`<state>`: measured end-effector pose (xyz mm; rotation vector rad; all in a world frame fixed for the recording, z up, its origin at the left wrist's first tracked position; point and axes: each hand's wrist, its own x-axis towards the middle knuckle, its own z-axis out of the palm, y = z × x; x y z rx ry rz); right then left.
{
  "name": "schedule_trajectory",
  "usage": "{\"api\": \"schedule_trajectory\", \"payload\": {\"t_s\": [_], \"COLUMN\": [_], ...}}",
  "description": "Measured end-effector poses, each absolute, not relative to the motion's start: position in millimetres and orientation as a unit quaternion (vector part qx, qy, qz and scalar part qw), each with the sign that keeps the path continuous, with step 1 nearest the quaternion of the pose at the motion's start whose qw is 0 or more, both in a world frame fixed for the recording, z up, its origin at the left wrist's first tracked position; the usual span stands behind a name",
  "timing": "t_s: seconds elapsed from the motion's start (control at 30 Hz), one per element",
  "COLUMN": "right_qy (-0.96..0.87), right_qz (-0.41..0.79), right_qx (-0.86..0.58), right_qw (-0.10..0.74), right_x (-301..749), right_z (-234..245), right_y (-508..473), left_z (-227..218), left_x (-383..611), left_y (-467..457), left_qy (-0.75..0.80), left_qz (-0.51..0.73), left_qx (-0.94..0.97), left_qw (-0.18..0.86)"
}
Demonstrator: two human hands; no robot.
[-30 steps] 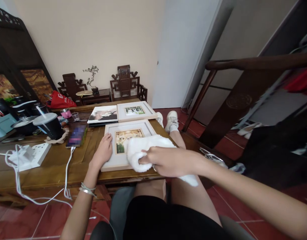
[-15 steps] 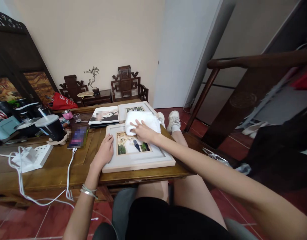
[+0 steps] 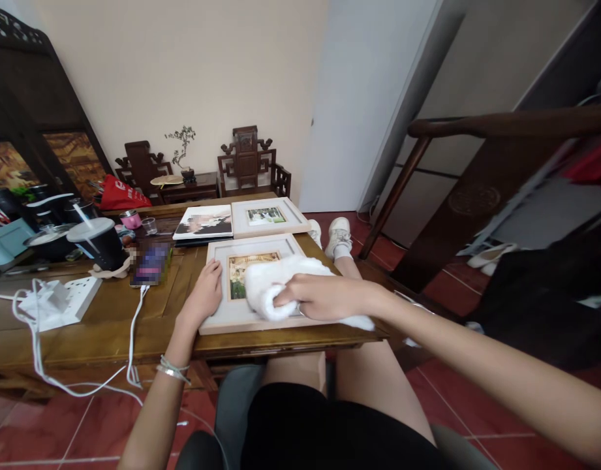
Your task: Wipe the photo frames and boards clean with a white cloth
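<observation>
A pale wooden picture frame [image 3: 216,324] lies flat at the near edge of the table, with a grey-white mat around a small colour photo [image 3: 237,274]. My left hand [image 3: 205,292] grips its left side, fingers bent over the rim. In my right hand [image 3: 320,297] is a bunched white towel [image 3: 265,284], pressed on the lower right of the frame and covering much of the photo. One end of the towel hangs past the frame's right corner. Behind it lies a second framed photo [image 3: 265,216], touching or nearly touching the first.
Left of the second frame is a flat photo panel or album [image 3: 205,223]. Further left are a phone [image 3: 152,264] on a charging cable, a lidded dark cup [image 3: 98,245] with a straw, and a white power strip [image 3: 79,297] with loose cables. A dark chair [image 3: 466,170] stands right.
My right hand has moved the towel from the frame's upper edge toward me, down to its lower right. The photo behind is uncovered. My left hand stays on the rim.
</observation>
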<state>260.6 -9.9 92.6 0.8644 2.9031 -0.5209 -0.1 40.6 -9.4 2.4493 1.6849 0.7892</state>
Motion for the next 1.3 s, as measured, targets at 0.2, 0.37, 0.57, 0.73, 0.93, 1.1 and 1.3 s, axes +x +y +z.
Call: {"api": "schedule_trajectory", "payload": {"t_s": [0.2, 0.37, 0.57, 0.73, 0.93, 1.1, 1.3], "right_qy": [0.928, 0.924, 0.951, 0.954, 0.954, 0.932, 0.932], "right_qz": [0.005, 0.029, -0.077, -0.159, -0.079, 0.031, 0.020], "right_qx": [0.371, 0.380, 0.299, 0.254, 0.287, 0.358, 0.362], "right_qw": [-0.029, -0.023, 0.008, 0.010, -0.039, -0.053, -0.009], "right_x": [241, 230, 247, 255, 240, 220, 199], "right_z": [49, 43, 65, 87, 53, 40, 45], "right_y": [65, 82, 22, -24, 10, 77, 73], "left_z": [-5, -4, -6, -10, -6, -5, -8], "left_x": [0, -1, 0, -1, -1, -3, -3], "left_y": [39, 40, 40, 41, 40, 39, 42], "left_qy": [0.546, 0.549, 0.556, 0.544, 0.548, 0.539, 0.540], "left_qz": [0.255, 0.239, 0.243, 0.252, 0.242, 0.251, 0.255], "left_qx": [0.796, 0.800, 0.794, 0.799, 0.799, 0.802, 0.800], "left_qw": [0.051, 0.042, 0.043, 0.031, 0.048, 0.059, 0.053]}}
